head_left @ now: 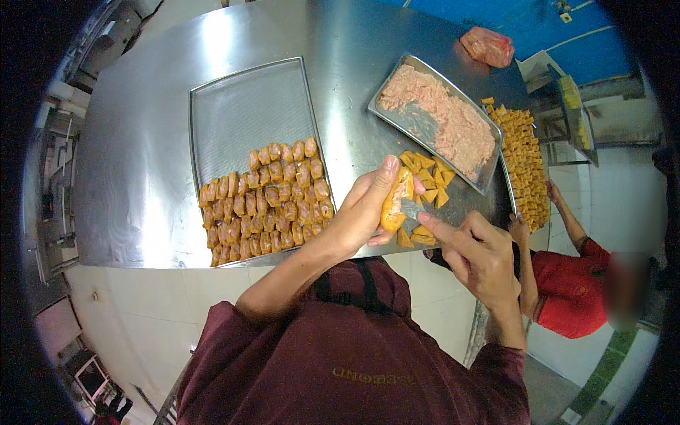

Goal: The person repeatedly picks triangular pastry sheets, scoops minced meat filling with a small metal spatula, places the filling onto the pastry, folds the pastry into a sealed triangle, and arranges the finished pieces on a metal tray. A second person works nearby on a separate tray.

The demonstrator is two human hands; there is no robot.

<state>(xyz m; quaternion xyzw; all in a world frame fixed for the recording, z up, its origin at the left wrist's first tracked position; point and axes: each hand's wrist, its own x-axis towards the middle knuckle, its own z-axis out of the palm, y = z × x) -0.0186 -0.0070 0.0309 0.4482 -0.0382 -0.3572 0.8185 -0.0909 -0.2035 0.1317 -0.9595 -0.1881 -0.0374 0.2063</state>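
Left hand [368, 205] curls round a puff [389, 211] over the shiny table [142, 170]; right hand [478, 258] pinches a blade [411, 209] at its filling [403, 187]. They hide some loose puffs [429, 177] by the meat pan [418, 125]; tray [248, 113] left, worker [570, 290] right, pale floor [142, 319].

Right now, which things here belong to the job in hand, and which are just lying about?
In use:
golden piece in left hand
small blade in right hand
pink paste in deep tray
loose golden pieces
filled pieces on flat tray

Lying about, seemingly:
pink bag
heaped golden pieces near a co-worker's hand, perhaps theirs
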